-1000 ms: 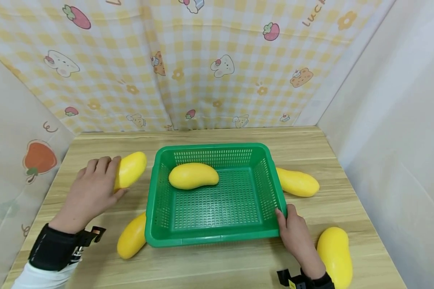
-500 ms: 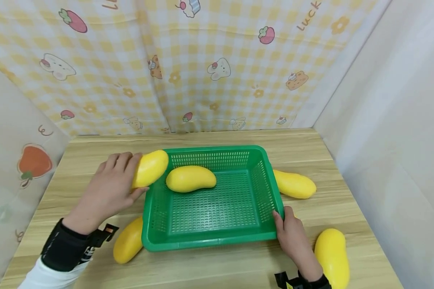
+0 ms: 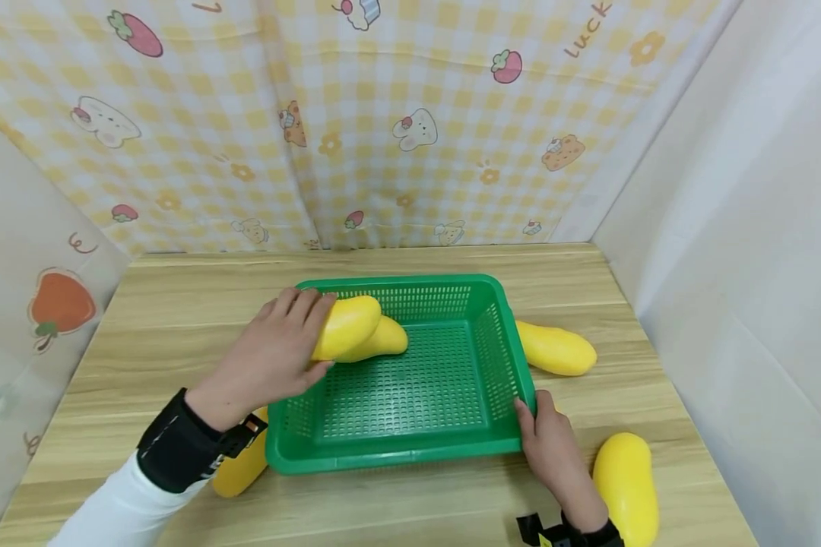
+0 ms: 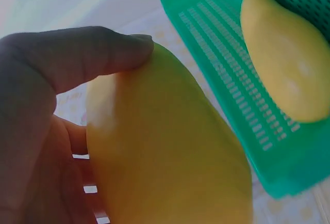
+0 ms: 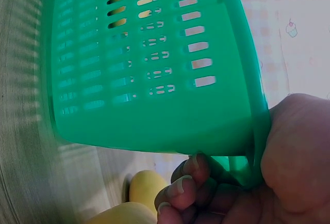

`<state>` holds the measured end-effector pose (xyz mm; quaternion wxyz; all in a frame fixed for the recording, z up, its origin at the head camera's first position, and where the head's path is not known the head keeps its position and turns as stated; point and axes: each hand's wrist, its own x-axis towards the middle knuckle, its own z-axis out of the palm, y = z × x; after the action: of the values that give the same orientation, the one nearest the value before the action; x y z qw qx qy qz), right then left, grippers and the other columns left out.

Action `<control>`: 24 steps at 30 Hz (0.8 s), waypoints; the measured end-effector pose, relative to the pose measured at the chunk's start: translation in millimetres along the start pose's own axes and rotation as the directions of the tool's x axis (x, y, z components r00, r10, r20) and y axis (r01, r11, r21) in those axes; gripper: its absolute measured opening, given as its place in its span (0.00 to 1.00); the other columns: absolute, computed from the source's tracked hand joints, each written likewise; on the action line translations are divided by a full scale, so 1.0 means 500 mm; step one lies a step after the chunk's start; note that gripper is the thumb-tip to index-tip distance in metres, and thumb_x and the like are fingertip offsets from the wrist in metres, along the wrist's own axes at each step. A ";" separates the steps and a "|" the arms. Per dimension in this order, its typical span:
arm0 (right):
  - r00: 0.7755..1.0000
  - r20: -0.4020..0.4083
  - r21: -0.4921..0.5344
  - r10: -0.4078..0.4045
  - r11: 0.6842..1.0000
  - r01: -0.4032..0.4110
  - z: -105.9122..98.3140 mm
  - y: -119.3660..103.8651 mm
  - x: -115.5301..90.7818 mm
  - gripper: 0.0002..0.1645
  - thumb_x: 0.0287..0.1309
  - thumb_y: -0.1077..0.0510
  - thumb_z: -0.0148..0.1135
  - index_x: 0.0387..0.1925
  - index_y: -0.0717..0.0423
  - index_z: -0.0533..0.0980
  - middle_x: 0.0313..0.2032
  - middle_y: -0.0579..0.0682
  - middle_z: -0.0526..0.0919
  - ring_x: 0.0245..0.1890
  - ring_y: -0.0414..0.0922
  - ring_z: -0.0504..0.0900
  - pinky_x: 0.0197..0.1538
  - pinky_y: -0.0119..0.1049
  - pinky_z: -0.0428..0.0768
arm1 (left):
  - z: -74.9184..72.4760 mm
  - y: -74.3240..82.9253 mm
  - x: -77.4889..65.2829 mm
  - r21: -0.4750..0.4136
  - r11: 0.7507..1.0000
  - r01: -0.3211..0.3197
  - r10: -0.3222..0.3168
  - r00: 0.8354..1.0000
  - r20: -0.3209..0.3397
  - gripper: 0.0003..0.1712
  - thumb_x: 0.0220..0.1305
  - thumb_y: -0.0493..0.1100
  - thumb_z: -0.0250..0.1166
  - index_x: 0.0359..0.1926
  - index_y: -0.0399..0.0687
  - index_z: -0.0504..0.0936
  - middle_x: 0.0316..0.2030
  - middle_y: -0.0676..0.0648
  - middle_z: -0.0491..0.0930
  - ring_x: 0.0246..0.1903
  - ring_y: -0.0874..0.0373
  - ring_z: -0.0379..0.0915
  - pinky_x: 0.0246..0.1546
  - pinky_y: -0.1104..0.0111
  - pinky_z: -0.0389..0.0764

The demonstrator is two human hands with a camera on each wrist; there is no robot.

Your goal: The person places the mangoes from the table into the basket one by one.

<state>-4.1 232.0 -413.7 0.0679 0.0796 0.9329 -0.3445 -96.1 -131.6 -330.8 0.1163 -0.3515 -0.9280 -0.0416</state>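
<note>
My left hand (image 3: 270, 361) holds a yellow mango (image 3: 347, 328) above the left side of a green plastic basket (image 3: 410, 457). In the left wrist view the thumb presses on this mango (image 4: 160, 141), with the other fingers partly hidden behind it. A second mango (image 3: 385, 340) lies inside the basket, partly covered by the held one in the head view. My right hand (image 3: 554, 452) grips the basket's near right corner. The right wrist view shows the thumb side over the rim and fingers (image 5: 180, 190) curled beneath it.
Outside the basket on the wooden table (image 3: 397, 505) lie more mangoes: one at right (image 3: 557, 349), partly behind the basket, another mango (image 3: 627, 482) beside the right forearm, and a mango (image 3: 242, 467) under the left wrist. A patterned curtain (image 3: 356, 152) hangs behind.
My left hand has carried its mango rightward, from beside the basket to over its left part. The right hand stays at the basket's corner.
</note>
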 end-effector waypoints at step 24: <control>1.000 -0.005 0.022 0.006 1.000 -0.006 0.004 0.008 0.001 0.16 0.73 0.55 0.46 0.45 0.67 0.64 0.24 0.52 0.72 0.22 0.44 0.70 0.24 0.36 0.71 | 0.093 0.080 0.061 0.036 0.991 -0.133 0.120 0.963 0.242 0.43 0.39 0.59 0.77 0.51 0.35 0.75 0.38 0.38 0.75 0.33 0.44 0.70 0.33 0.55 0.76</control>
<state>-3.6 233.7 -417.6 0.0657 0.0842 0.9291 -0.3541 -100.5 -74.5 -368.6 0.0150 -0.4093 -0.9117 0.0326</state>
